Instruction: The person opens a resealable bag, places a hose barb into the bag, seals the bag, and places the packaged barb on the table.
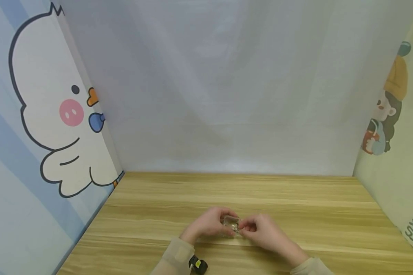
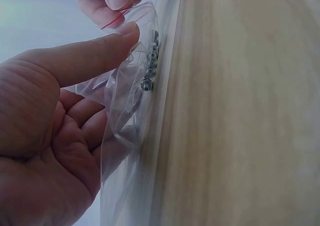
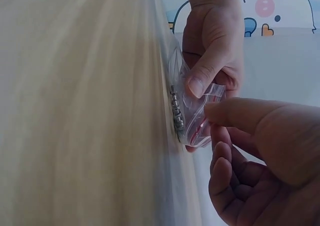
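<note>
A small clear zip-lock bag (image 1: pixel 231 220) with a red line along its mouth is held between both hands over the wooden table. Inside it several small shiny metal pieces (image 2: pixel 147 84), perhaps screws or nuts, lie in a row along the lower side. My left hand (image 1: pixel 213 222) grips the bag, thumb on the near face and fingers behind it. With thumb and forefinger my right hand (image 1: pixel 263 231) pinches the bag's edge by the red seal (image 3: pixel 200 126); its other fingers are curled. Whether the seal is parted cannot be made out.
The wood-grain table (image 1: pixel 151 214) spreads around both hands. A pale curtain (image 1: pixel 220 95) hangs at the back, with a cartoon-printed panel (image 1: pixel 38 114) on the left and another panel (image 1: pixel 399 172) on the right. A small black device (image 1: pixel 199 265) sits by the left wrist.
</note>
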`<action>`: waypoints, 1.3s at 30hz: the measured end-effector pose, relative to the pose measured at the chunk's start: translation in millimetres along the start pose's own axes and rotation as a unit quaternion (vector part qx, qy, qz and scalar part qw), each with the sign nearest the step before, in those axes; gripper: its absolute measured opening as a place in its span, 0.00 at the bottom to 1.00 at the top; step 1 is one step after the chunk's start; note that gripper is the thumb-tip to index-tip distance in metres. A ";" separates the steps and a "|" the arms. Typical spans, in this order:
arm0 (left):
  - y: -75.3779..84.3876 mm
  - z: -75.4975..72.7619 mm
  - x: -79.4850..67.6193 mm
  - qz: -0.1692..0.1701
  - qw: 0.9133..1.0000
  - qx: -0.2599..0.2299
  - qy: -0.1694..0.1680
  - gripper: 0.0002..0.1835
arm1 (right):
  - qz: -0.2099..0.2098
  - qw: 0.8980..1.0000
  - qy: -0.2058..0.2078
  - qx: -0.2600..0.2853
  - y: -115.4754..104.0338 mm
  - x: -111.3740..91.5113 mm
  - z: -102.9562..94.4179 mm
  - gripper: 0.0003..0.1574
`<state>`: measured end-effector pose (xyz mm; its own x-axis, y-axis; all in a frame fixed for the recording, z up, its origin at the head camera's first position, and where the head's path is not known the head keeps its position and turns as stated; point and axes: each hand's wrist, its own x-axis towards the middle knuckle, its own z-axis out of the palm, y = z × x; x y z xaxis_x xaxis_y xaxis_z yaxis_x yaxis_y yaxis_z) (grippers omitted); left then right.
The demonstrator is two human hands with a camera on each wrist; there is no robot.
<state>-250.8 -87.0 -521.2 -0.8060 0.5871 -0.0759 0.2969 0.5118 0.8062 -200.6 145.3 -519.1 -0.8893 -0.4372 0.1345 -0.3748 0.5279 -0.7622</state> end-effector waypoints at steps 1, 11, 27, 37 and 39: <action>0.1 0.0 0.0 0.000 1.000 0.001 0.000 0.27 | -0.003 1.000 0.001 -0.003 0.1 -0.1 0.5 0.03; 0.5 -0.2 -0.1 0.005 1.000 0.015 0.000 0.28 | -0.016 0.999 0.022 -0.020 0.1 -0.6 2.9 0.04; 8.6 -2.2 0.5 0.017 0.999 -0.003 0.045 0.40 | -0.014 0.997 0.052 -0.052 0.4 -1.7 -10.8 0.03; 6.5 -4.9 1.1 0.028 0.998 -0.029 0.048 0.40 | -0.025 0.998 0.045 -0.027 4.4 -1.2 -18.0 0.05; 6.2 -5.7 1.3 0.036 0.998 -0.031 0.044 0.38 | -0.028 0.998 0.043 -0.021 6.4 -0.7 -20.5 0.05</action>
<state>-252.9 -86.6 -513.0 -0.8267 0.5617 0.0331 0.3257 0.4297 0.8422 -207.7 163.9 -511.1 -0.8848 -0.4042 0.2317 -0.4342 0.5353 -0.7245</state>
